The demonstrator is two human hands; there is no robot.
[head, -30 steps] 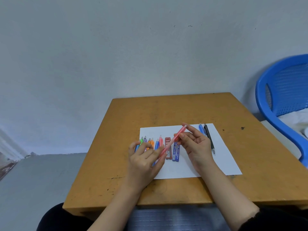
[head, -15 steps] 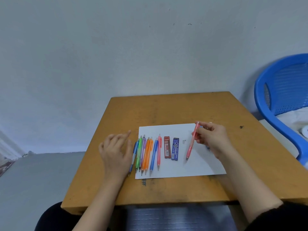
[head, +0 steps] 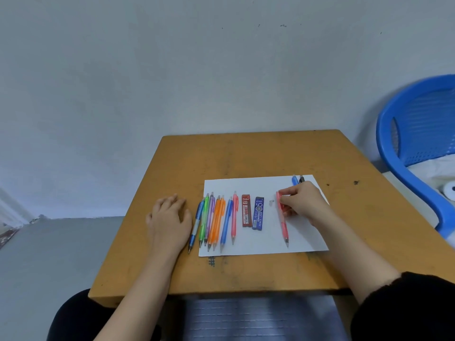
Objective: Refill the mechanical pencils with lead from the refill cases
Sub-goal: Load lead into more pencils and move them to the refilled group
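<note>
Right hand (head: 301, 203): fingers (head: 287, 199) pinch the upper end of the pink pencil (head: 284, 228), which lies on the paper sheet (head: 266, 244), tip toward the person, right of the red refill case (head: 246, 210) and blue refill case (head: 258, 213). Left hand (head: 170, 217): flat on the worktop (head: 246, 156), fingers loosely spread, beside the pencil row (head: 216, 217).
</note>
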